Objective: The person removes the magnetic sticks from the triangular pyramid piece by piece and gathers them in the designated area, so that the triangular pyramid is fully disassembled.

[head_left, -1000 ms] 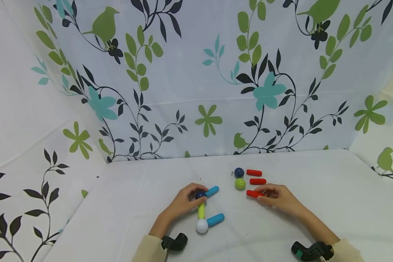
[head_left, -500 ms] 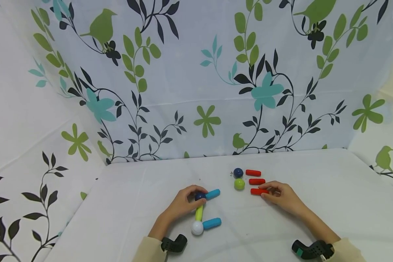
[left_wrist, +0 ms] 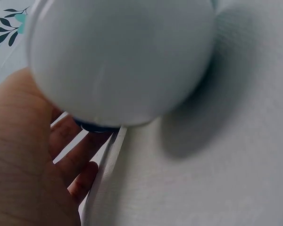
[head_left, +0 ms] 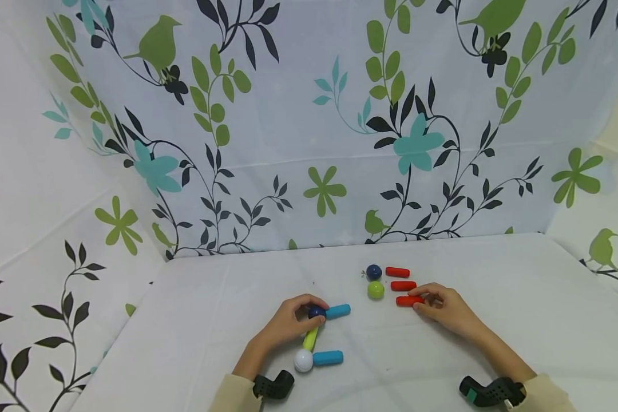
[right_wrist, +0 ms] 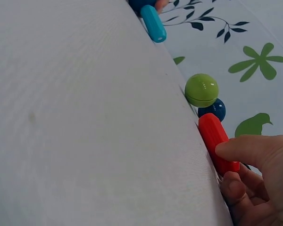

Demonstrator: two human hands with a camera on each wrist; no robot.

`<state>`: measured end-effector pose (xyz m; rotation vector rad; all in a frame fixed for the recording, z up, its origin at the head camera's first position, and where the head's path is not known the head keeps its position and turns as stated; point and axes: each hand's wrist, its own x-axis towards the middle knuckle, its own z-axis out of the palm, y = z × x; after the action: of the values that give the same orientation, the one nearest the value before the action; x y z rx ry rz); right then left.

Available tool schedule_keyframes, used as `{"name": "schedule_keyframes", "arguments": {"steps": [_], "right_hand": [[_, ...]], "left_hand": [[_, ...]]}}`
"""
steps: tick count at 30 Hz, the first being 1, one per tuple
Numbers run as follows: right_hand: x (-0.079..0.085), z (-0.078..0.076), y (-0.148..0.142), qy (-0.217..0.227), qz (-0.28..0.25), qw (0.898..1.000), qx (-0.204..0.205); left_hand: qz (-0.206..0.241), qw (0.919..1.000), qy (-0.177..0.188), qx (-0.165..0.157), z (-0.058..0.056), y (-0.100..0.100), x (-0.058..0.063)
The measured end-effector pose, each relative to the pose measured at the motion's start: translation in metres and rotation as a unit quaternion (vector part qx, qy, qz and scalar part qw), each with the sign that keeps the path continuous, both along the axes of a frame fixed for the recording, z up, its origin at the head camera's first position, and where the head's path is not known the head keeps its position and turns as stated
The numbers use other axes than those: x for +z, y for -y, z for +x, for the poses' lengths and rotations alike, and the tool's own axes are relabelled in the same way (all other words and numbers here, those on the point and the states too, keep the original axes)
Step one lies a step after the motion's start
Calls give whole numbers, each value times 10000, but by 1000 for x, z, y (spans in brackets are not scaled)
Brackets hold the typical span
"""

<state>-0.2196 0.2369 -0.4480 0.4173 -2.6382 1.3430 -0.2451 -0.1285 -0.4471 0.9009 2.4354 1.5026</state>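
My left hand point(head_left: 290, 321) grips a navy ball point(head_left: 316, 312) with thumb and fingers around it. From that ball a light blue rod point(head_left: 338, 311) points right, and a yellow-green rod point(head_left: 311, 339) runs down to a white ball point(head_left: 303, 360). A second light blue rod point(head_left: 328, 358) sticks out to the right of the white ball. In the left wrist view the white ball point(left_wrist: 122, 56) hides most of the joined piece. My right hand point(head_left: 445, 307) pinches the nearest red rod point(head_left: 408, 301), thumb on its side in the right wrist view.
Behind the right hand lie two more red rods point(head_left: 403, 285), one behind the other. Left of them sit a loose green ball point(head_left: 375, 290) and a navy ball point(head_left: 373, 272). A patterned cloth point(head_left: 288, 131) hangs at the back edge of the white table point(head_left: 226, 292).
The joined piece has swung about the gripped navy ball, its white-ball end moving left and toward me. My right hand has shifted the red rod slightly right and back, into line under the others.
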Motion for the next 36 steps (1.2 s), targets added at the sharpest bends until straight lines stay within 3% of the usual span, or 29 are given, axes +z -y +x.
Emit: {"name": "schedule_keyframes", "arguments": {"steps": [6,12,20,26,36], "right_hand": [[0,0,0,143,-145,9998,30],[1,0,0,-23,-375,9993,90],[11,4,4,125,-856,9955,-385],[13,5,10,-49,-992,9950,35],[12,8,22,-48,-1169,9902,763]], "left_hand": [[-105,9999,-39,-73,0,-1,0],[-91,9997,-47,-242,1,-4,-1],[-229,9997,-25,-130,3,-3,4],[-299,9992,-120,-244,2,-3,2],[-120,9955,-327,-877,5,-15,3]]}}
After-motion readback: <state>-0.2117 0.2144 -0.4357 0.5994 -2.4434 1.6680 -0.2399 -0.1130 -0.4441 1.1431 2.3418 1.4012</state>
